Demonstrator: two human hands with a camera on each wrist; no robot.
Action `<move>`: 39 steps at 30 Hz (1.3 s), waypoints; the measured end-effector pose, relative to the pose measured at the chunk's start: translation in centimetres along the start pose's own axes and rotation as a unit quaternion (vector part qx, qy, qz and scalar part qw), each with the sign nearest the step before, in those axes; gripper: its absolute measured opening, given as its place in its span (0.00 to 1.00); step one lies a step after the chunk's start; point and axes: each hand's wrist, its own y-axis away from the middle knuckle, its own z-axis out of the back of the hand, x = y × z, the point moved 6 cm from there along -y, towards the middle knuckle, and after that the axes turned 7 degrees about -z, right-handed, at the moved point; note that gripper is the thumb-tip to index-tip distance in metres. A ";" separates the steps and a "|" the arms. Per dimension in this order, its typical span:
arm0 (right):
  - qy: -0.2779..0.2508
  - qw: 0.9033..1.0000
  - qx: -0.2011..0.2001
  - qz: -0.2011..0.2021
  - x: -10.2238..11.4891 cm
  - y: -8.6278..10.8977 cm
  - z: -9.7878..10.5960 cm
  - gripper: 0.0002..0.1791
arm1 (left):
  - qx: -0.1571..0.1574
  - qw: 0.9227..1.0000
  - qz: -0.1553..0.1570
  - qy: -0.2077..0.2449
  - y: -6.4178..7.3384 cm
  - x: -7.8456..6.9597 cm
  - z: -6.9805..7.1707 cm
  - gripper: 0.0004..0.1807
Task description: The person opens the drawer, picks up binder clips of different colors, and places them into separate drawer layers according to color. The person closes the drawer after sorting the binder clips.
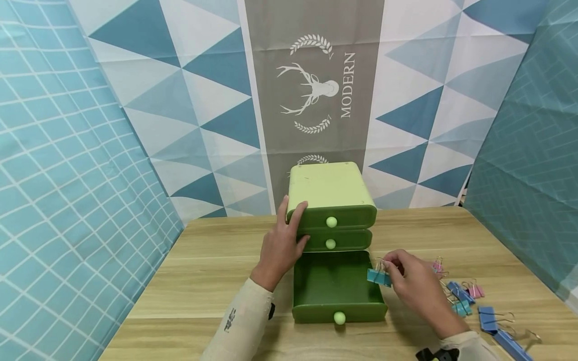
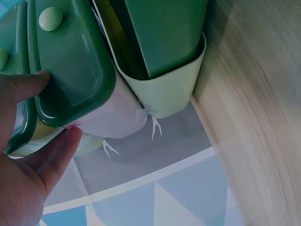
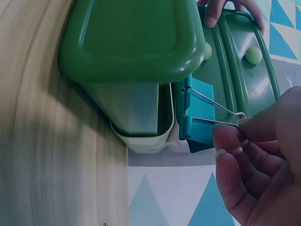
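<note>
A small desktop drawer cabinet (image 1: pixel 329 183) with a light green top and dark green fronts stands on the table, its bottom drawer (image 1: pixel 339 281) pulled out. My left hand (image 1: pixel 280 248) rests with spread fingers against the cabinet's left side, the thumb (image 2: pixel 30 85) on a drawer front. Between thumb and fingertips, my right hand (image 1: pixel 417 286) pinches the wire handles of a teal binder clip (image 1: pixel 378 277). The clip hangs at the right edge of the open drawer, whose visible floor is bare. In the right wrist view, the binder clip (image 3: pixel 200 113) appears beside the drawer front (image 3: pixel 136 37).
Several binder clips lie on the right of the table: blue ones (image 1: pixel 487 320), a teal one (image 1: pixel 462 308) and pink ones (image 1: pixel 476 291). The two upper drawers are closed, with round knobs (image 1: pixel 331 222). A patterned cloth (image 1: pixel 217 100) hangs behind the wooden table (image 1: pixel 203 281).
</note>
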 end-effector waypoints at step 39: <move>0.009 0.994 0.106 -0.009 2.5 0.5 -5.4 0.02 | 0.006 1.000 0.002 0.003 -0.1 -0.1 0.0 0.49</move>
